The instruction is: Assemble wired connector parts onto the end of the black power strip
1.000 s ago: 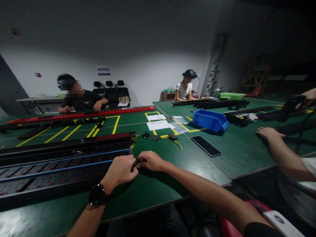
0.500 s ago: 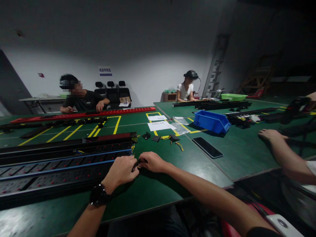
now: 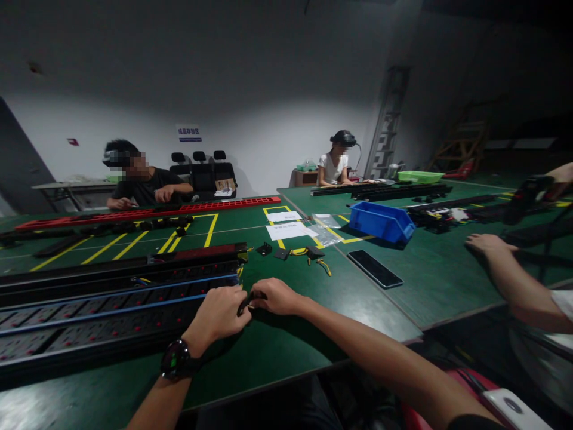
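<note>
My left hand (image 3: 221, 312), with a watch on its wrist, is closed on one side of a small black part (image 3: 244, 305). From the other side my right hand (image 3: 275, 295) pinches the same part, with its fingertips curled in. A short pale yellow bit shows between the hands; most of the part is hidden by the fingers. Just left of it lie the ends of long black socket strips (image 3: 111, 322) with red dots and blue edges. Yellow wires stick out at the strip ends. Beyond my right hand are small black end pieces (image 3: 281, 254) and yellow-black leads (image 3: 324, 266).
A phone (image 3: 375, 268) lies to the right, with a blue bin (image 3: 380, 222) behind it. Paper sheets (image 3: 286, 231) and clear bags sit mid-table. A red rail (image 3: 152, 212) runs along the far left, where one person works. A co-worker's arm (image 3: 514, 275) rests at right.
Both my hands stay at the same spot on the small black part, with only slight shifts. My watch face has lit up green. The far-left person's hand has moved a little leftward.
</note>
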`<state>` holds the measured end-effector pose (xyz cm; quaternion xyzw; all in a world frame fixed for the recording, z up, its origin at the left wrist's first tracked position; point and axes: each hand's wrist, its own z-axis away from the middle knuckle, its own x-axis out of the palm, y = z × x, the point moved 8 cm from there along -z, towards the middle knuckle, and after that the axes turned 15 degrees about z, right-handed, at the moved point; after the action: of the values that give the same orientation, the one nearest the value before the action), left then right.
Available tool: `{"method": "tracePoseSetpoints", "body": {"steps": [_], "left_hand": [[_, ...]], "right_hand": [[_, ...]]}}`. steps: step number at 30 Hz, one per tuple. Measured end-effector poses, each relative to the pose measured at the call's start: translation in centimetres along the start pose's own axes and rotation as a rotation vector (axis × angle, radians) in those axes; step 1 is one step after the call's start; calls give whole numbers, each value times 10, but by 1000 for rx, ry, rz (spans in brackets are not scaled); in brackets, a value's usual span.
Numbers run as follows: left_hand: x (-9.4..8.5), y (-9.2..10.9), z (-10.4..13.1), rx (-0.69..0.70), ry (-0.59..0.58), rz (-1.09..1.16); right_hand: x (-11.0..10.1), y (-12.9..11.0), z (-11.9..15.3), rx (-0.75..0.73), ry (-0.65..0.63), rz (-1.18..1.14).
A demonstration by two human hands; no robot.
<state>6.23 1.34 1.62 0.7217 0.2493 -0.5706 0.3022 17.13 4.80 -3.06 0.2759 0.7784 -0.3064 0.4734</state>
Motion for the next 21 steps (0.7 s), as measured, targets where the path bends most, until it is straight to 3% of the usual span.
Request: {"method": "tracePoseSetpoints", "body": {"steps": [21], "left_hand": [[0,1,0,-2,-8,-9]], "right_hand": [[0,1,-1,4,-5,8]]}}
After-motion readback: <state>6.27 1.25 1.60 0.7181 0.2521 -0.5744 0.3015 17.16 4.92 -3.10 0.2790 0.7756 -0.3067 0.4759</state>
